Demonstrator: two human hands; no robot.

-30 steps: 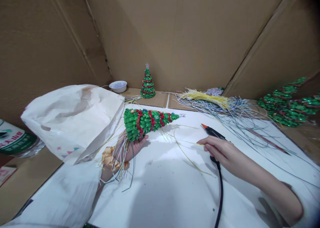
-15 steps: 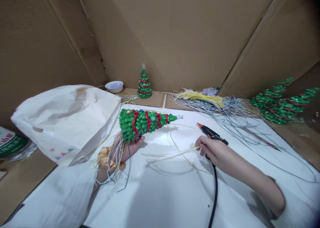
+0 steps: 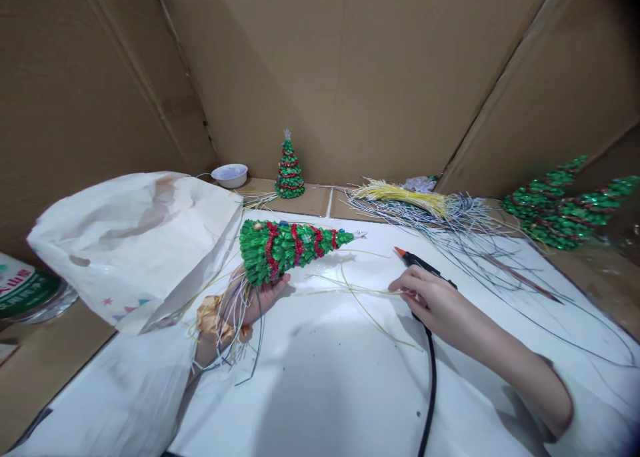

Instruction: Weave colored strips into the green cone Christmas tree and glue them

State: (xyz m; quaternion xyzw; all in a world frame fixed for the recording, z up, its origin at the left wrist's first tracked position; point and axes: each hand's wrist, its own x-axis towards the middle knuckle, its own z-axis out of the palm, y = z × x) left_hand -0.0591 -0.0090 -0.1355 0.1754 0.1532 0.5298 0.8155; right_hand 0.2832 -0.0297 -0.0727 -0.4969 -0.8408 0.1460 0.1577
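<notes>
A small green Christmas tree with red garlands and a silver star lies on its side in my left hand, tip to the right. Several thin wires hang from its base over my wrist, which wears an orange-brown scrunchie. My right hand pinches thin yellowish wires that stretch left toward the tree. Close behind that hand lies a black hot glue gun with an orange tip; its black cord runs toward me. Another yellow wire rests on the white tabletop.
A white plastic bag lies at left beside a bottle. At the back stand a white bowl and an upright tree. A bundle of wires spreads across the right, near more trees. Cardboard walls enclose the table.
My right hand has turned slightly, its fingers now pointing more to the left. The wires in it have swung up, closer to the tree. My left hand and the tree stay nearly still.
</notes>
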